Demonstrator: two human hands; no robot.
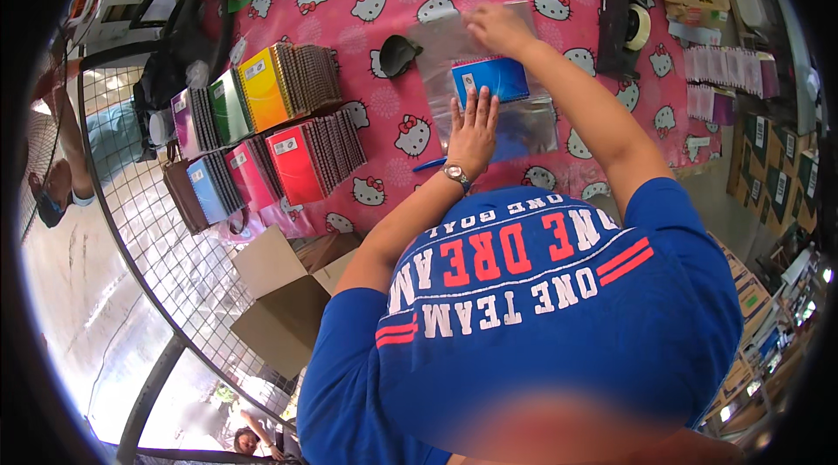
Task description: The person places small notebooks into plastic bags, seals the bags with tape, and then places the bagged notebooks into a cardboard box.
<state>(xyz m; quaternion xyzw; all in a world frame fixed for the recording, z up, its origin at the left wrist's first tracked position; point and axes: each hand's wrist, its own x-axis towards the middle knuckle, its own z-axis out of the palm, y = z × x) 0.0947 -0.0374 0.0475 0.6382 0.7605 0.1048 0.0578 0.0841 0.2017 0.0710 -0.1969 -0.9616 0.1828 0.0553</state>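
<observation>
Notebook stacks left, tape dispenser right | left hand flat, open on bag below blue notebook | right hand pinching bag's top.

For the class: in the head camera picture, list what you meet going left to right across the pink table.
Stacks of spiral notebooks → dark pouch → left hand, flat on the clear plastic sleeve → blue notebook → tape dispenser → small packets.

Left hand flat on blue notebook (inside clear sleeve), right hand at its top.
</observation>
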